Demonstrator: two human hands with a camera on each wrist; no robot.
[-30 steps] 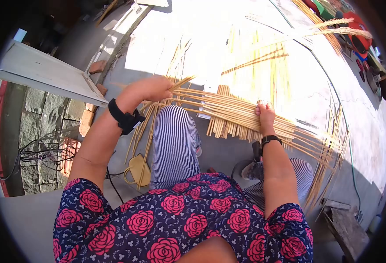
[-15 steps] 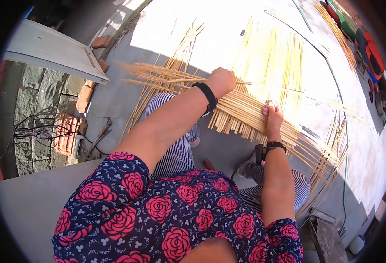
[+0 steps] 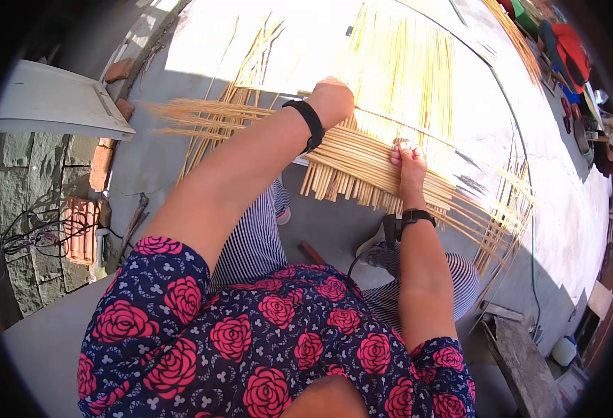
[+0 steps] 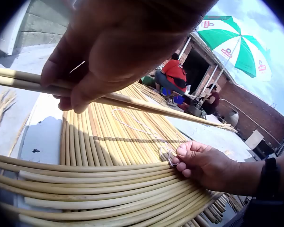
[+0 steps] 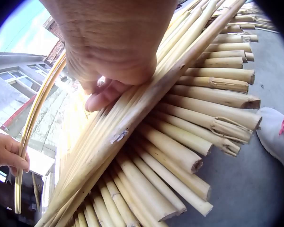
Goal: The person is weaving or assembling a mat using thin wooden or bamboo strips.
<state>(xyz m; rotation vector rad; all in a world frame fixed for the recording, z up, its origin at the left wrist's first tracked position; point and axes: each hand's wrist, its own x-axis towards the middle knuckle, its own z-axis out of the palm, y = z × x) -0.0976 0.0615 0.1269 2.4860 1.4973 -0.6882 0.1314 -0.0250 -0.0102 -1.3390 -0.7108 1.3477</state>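
My left hand point(image 3: 333, 97) grips a pair of long straw-coloured reeds point(image 4: 170, 110) and holds them over the far side of the mat. Below lies a mat of lengthwise reeds point(image 3: 338, 187), crossed by a thick band of sideways reeds point(image 4: 99, 189). At the edge of that band my right hand point(image 3: 409, 157) pinches a twisted string point(image 4: 165, 152) between thumb and fingers. A loop of the string trails over the mat in the left wrist view. Cut reed ends point(image 5: 180, 163) stick out on the near side.
Feathery reed tips point(image 3: 188, 115) spread out at the left, and loose reeds point(image 3: 512, 202) cross at the right. A dark hose point(image 3: 529, 167) runs along the floor. One shoe point(image 5: 277, 137) stands close to the reed ends. A person in red point(image 4: 174, 73) sits farther back.
My left hand has swung right from the reeds' left end to above the mat, carrying reeds across. My right hand stays at the band's edge.
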